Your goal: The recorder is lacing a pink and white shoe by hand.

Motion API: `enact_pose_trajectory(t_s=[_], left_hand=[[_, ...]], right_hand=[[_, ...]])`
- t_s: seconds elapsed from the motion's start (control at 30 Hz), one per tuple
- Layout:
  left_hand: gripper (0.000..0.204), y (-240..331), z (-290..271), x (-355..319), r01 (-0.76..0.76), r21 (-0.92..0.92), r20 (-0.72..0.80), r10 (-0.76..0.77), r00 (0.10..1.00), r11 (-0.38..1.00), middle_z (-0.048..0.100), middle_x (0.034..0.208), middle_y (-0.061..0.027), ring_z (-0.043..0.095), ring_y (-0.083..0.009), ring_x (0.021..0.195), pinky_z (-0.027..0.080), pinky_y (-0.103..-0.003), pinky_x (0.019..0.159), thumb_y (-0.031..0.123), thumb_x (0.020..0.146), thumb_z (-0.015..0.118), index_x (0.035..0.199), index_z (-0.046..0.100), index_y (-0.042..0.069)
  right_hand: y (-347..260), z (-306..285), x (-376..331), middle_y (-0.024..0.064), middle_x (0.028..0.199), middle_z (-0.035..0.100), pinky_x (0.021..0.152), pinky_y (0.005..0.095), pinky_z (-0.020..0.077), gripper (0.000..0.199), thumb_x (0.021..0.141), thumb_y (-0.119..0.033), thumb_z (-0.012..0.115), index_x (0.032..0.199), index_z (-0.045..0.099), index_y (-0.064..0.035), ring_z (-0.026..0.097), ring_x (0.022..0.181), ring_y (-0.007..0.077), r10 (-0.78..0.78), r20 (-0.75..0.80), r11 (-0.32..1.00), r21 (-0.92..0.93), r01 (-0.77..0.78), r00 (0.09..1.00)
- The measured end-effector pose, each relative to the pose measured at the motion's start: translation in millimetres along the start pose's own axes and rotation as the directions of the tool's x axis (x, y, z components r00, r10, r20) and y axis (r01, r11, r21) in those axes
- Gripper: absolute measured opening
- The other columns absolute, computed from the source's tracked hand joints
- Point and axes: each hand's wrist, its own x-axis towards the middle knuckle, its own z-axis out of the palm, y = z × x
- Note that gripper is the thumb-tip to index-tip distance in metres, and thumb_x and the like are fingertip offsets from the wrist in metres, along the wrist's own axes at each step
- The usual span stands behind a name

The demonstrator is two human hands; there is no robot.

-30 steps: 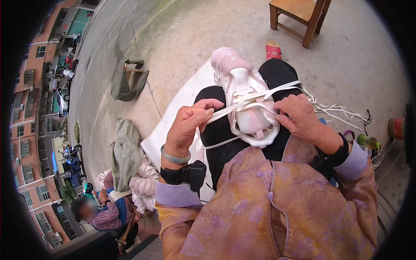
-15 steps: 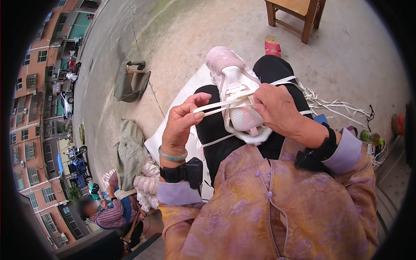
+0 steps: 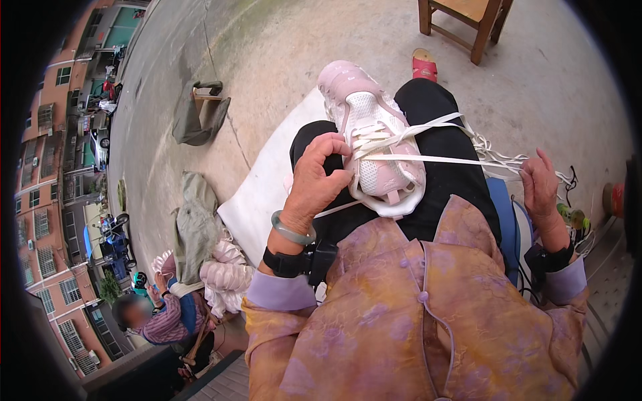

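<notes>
A pink and white sneaker lies across my lap, toe pointing away from me, with white laces threaded through its front eyelets. Beside its left edge is my left hand, fingers curved and thumb held apart, with no lace visible between them; the fingertips reach the shoe's side. Out to the right, my right hand is closed, pinching a white shoelace that runs taut from the shoe. Its exact grip is small and partly hidden by the fingers. Another lace stretch crosses my right thigh.
White laces hang in a bundle beyond my right knee. A white sheet lies under the shoe and my left leg. At left are grey-green cloth, pink-white shoes and a seated person. A wooden chair stands ahead.
My right hand has moved from the shoe far out to the right, drawing a lace straight. The loop my left hand held is gone from its fingers, and that hand is now closer to the shoe.
</notes>
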Motion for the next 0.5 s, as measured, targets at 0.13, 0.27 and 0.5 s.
enact_pose_trajectory(t_s=[0.13,0.27,0.5], left_hand=[[0.019,14.2,7.6,-2.4,0.000,-0.011,-0.103,-0.001,0.995,1.000,0.057,0.102,-0.0038,0.051,-0.0122,0.094,0.038,-0.025,0.084,0.000,0.068,0.060,0.088,0.059,0.001],[0.014,62.3,7.6,2.7,-0.263,-0.059,-0.124,0.254,0.959,0.963,0.061,0.087,-0.0080,0.056,-0.0188,0.081,0.043,-0.028,0.075,0.008,0.077,0.063,0.087,0.060,0.000],[0.032,168.0,26.5,23.0,-0.277,-0.375,0.359,0.414,0.837,0.885,0.059,0.079,-0.0042,0.054,-0.0100,0.077,0.044,-0.023,0.068,0.029,0.090,0.057,0.096,0.060,-0.002]], right_hand=[[-39.5,-10.5,2.8,0.0022,0.078,0.053,0.059,0.0208,0.0443,0.010,0.085,-0.006,0.057,0.088,0.049,-0.0005,0.052,0.068,0.0073,0.439,0.514,0.154,0.765,-0.626,0.737],[-63.6,-73.3,56.0,0.0032,0.075,0.054,0.055,0.0215,0.0427,0.011,0.083,-0.005,0.059,0.090,0.054,0.0008,0.052,0.062,0.0082,0.239,0.410,0.408,0.780,-0.474,0.880],[-96.0,-165.4,138.8,0.0037,0.070,0.053,0.050,0.0245,0.0374,0.011,0.079,-0.008,0.061,0.086,0.058,-0.0007,0.046,0.053,0.0099,-0.315,0.182,0.697,0.710,0.097,0.932]])
